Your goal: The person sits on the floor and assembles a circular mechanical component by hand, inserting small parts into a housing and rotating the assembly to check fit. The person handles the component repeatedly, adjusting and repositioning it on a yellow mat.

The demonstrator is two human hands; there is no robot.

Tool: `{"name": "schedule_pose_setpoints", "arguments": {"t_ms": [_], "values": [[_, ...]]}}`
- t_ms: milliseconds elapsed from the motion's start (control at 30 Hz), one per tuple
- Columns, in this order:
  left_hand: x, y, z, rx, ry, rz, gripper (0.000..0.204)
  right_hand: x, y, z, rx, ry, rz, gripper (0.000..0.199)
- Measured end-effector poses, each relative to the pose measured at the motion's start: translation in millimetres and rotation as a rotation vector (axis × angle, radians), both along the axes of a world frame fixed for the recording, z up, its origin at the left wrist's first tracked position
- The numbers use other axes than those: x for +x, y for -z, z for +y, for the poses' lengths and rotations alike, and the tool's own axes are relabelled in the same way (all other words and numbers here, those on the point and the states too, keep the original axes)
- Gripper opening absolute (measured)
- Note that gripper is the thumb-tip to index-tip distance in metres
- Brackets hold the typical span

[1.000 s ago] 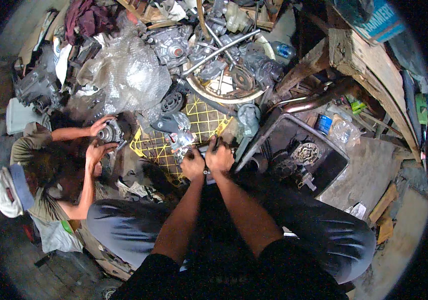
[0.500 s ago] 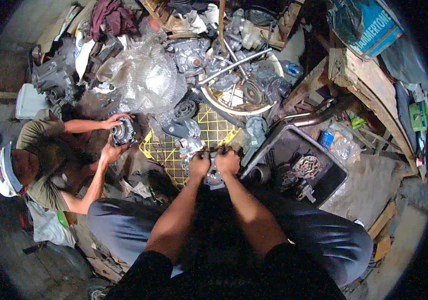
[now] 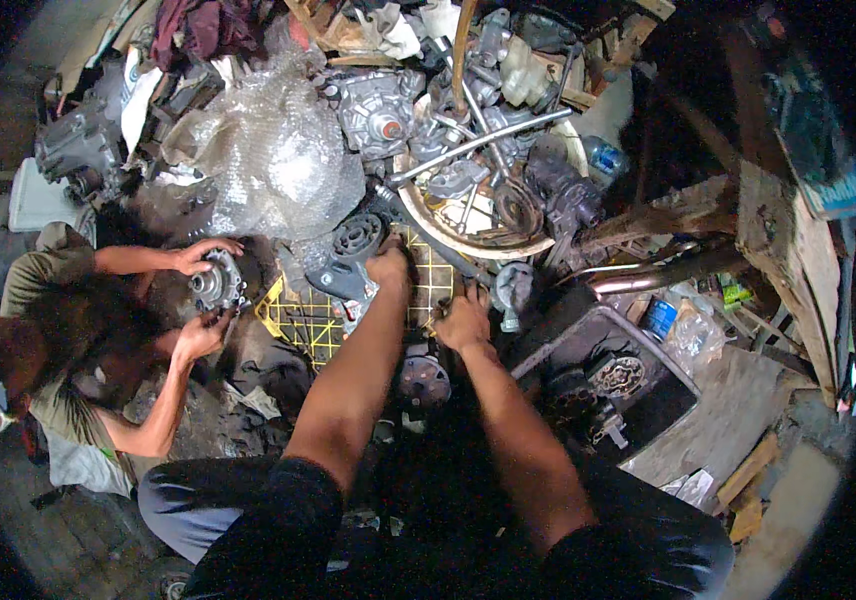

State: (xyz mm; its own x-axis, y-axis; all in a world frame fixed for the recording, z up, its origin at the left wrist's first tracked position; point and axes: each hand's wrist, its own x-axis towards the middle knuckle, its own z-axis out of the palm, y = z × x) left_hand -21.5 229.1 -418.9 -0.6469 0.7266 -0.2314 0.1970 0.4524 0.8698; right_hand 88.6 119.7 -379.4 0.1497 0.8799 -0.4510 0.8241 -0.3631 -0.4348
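The left hand [image 3: 388, 264] reaches over the yellow grid [image 3: 293, 322]. Its fingers point away from the body, and I cannot tell whether they pinch something, because their tips are partly hidden. A round dark part [image 3: 358, 236] with openings lies just beside this hand, at its ten o'clock. A curved dark piece [image 3: 336, 279] is near its nine o'clock.

The right hand [image 3: 465, 318] is at the left hand's five o'clock, over the near right edge of the grid. Its fingers are bent; whether they press on something, I cannot tell. At its seven o'clock, between the two forearms, is a round metal part [image 3: 425, 382], apart from both hands.

At the right hand's four o'clock stands a black tray [image 3: 660, 405], in which lies a ring-shaped metal piece [image 3: 619, 376]. A round basin [image 3: 523, 249] full of metal parts is at the left hand's two o'clock. At its nine o'clock, well apart, a co-worker holds a metal housing [image 3: 216, 285] between two hands.
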Motion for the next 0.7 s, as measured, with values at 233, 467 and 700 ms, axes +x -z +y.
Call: {"name": "schedule_pose_setpoints", "arguments": {"t_ms": [233, 467, 700], "values": [[28.5, -15.8, 27.7, -0.246, -0.381, -0.396, 0.031, -1.3, -9.0, 10.6, -0.112, 0.082, 0.04, 0.072], [35.9, 2.2, 42.7, -0.304, -0.22, -0.132, 0.036, 4.2, -19.6, 18.6, -0.163, 0.052, 0.038, 0.06], [0.8, 60.5, 12.1, -0.173, -0.023, 0.188, 0.03, 0.1, -5.3, 11.3, -0.099, 0.037, 0.043, 0.059]]}}
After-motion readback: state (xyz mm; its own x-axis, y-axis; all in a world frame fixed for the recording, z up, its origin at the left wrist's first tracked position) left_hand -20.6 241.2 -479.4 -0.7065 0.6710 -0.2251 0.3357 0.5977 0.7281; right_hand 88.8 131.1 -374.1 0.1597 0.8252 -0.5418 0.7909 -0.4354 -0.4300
